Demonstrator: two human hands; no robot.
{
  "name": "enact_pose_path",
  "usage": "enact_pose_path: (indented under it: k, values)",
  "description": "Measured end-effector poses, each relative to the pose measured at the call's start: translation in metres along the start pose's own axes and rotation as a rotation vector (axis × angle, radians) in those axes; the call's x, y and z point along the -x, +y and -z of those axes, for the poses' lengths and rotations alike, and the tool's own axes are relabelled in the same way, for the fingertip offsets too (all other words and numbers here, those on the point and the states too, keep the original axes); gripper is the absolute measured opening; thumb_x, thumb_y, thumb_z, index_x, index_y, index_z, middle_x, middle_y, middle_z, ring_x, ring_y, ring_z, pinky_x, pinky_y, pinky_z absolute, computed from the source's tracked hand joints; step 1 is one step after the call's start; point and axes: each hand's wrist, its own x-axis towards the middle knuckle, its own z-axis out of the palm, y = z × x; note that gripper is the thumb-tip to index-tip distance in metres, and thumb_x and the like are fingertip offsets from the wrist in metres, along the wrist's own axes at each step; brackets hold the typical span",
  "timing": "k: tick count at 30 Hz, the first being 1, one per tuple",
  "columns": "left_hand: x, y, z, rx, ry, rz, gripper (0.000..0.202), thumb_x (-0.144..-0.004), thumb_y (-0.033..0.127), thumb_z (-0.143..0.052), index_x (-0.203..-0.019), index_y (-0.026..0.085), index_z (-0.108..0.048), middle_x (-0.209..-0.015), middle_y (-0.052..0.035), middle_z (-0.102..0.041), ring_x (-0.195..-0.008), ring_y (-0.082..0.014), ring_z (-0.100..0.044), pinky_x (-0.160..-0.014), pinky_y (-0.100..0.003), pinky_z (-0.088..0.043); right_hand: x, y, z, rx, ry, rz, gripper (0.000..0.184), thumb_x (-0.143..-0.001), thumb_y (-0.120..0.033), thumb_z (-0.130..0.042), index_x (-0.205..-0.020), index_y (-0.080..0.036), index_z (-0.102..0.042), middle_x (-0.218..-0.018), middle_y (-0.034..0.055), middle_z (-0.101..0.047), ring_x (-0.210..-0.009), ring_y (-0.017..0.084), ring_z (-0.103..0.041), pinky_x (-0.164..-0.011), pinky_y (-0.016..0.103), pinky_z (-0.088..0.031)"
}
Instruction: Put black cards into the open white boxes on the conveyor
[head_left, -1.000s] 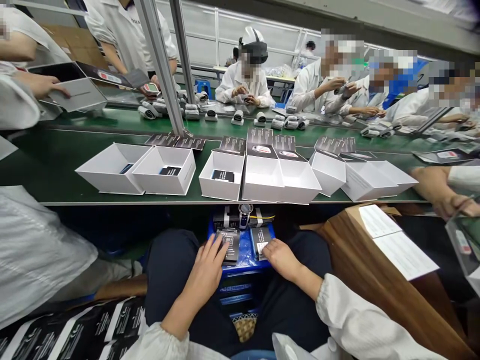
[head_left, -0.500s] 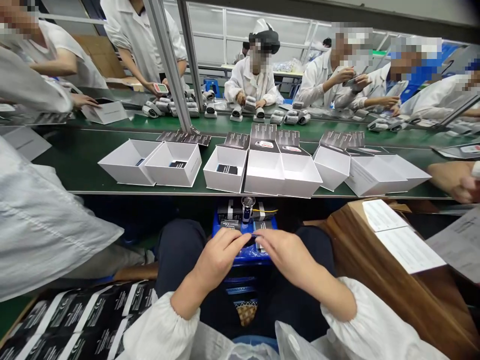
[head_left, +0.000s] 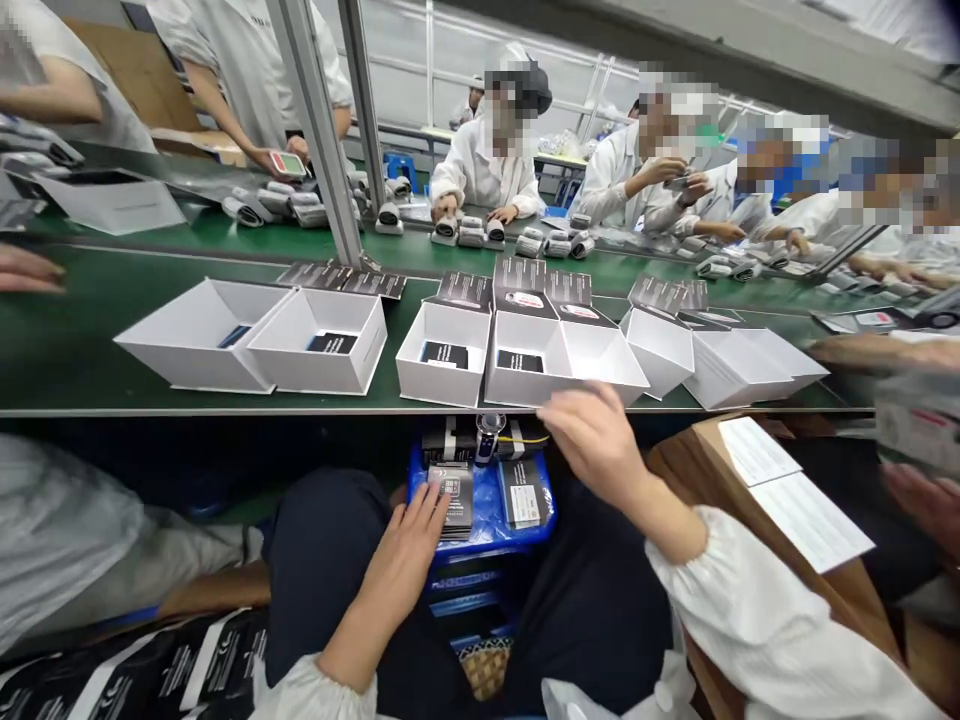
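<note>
My left hand [head_left: 411, 535] lies flat, fingers stretched over a stack of small black printed booklets [head_left: 459, 512] on a blue plastic stool [head_left: 487, 515]. Just below the belt's front edge, my right hand [head_left: 592, 435] hangs with loosely bent fingers, somewhat blurred, and I see nothing in it. It is nearest to an open white box [head_left: 606, 370]. The neighbouring white box [head_left: 525, 385] has a black booklet [head_left: 521, 361] on its floor. A second pile of booklets [head_left: 523, 495], with a white label on top, sits on the stool's right side.
More open white boxes [head_left: 319, 365] stand along the green belt [head_left: 90, 350]. A metal post [head_left: 319, 130] rises behind them. Brown cardboard with white sheets [head_left: 806, 510] is at my right, packed black bundles [head_left: 150, 670] at lower left. Co-workers sit across, beside grey rolled devices [head_left: 559, 243].
My hands have parted: the left moved down onto the booklet stack, the right moved up toward the boxes. A booklet now lies in the middle box, which was empty. The view has shifted slightly.
</note>
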Motion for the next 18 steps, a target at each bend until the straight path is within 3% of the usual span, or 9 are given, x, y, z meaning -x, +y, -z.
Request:
enact_pose_path:
  k: [2, 5, 8, 11, 14, 18]
  values:
    - [0.001, -0.003, -0.003, -0.013, 0.034, -0.021, 0.069, -0.082, -0.007, -0.028, -0.141, 0.021, -0.050, -0.153, -0.0094, -0.042, -0.146, -0.0274, -0.030, -0.113, -0.051, -0.038, 0.041, -0.018, -0.023, -0.026, -0.172, 0.010, 0.014, -0.098, -0.023, -0.056, -0.105, -0.020, -0.067, -0.100, 0.0064, -0.072, -0.100, 0.020, -0.064, -0.108, 0.046, -0.036]
    - [0.003, -0.008, -0.004, -0.003, 0.118, -0.097, 0.058, -0.085, -0.002, -0.034, -0.131, 0.022, -0.060, -0.141, -0.0081, -0.057, -0.142, -0.0292, -0.039, -0.110, -0.052, -0.041, 0.089, -0.037, -0.060, 0.049, -0.570, -0.049, 0.026, -0.090, -0.030, -0.069, -0.111, -0.015, -0.067, -0.115, 0.0139, -0.069, -0.108, 0.028, -0.061, -0.105, 0.050, -0.038]
    - [0.008, -0.012, -0.004, 0.006, 0.237, -0.191, 0.051, -0.088, 0.003, -0.039, -0.128, 0.025, -0.062, -0.133, -0.0063, -0.064, -0.137, -0.0291, -0.046, -0.106, -0.051, -0.046, 0.106, -0.040, -0.080, 0.036, -0.788, -0.089, 0.019, -0.094, -0.015, -0.059, -0.111, -0.014, -0.067, -0.120, 0.0137, -0.067, -0.111, 0.026, -0.060, -0.107, 0.045, -0.037]
    - [0.014, -0.006, 0.005, 0.039, 0.416, -0.245, 0.047, -0.089, 0.002, -0.038, -0.123, 0.023, -0.064, -0.125, -0.0063, -0.068, -0.128, -0.0265, -0.054, -0.100, -0.045, -0.051, 0.102, -0.036, -0.081, -0.025, -0.834, -0.114, 0.021, -0.095, -0.006, -0.050, -0.094, -0.015, -0.069, -0.098, 0.0083, -0.071, -0.096, 0.021, -0.064, -0.104, 0.038, -0.039]
    - [0.014, 0.012, 0.022, 0.141, 0.577, -0.299, 0.040, -0.092, 0.004, -0.038, -0.117, 0.020, -0.065, -0.109, -0.0068, -0.071, -0.111, -0.0211, -0.062, -0.095, -0.038, -0.054, 0.091, -0.028, -0.075, -0.049, -0.829, -0.156, 0.016, -0.095, -0.014, -0.056, -0.084, -0.014, -0.069, -0.088, 0.0075, -0.071, -0.085, 0.020, -0.065, -0.091, 0.033, -0.045]
    - [0.005, 0.042, 0.042, 0.264, 0.593, -0.416, 0.027, -0.094, 0.008, -0.042, -0.109, 0.017, -0.063, -0.093, -0.0056, -0.069, -0.088, -0.0169, -0.063, -0.080, -0.031, -0.056, 0.076, -0.025, -0.052, -0.104, -0.791, -0.191, 0.024, -0.100, -0.026, -0.054, -0.084, -0.017, -0.069, -0.088, 0.0046, -0.072, -0.084, 0.019, -0.068, -0.077, 0.026, -0.047]
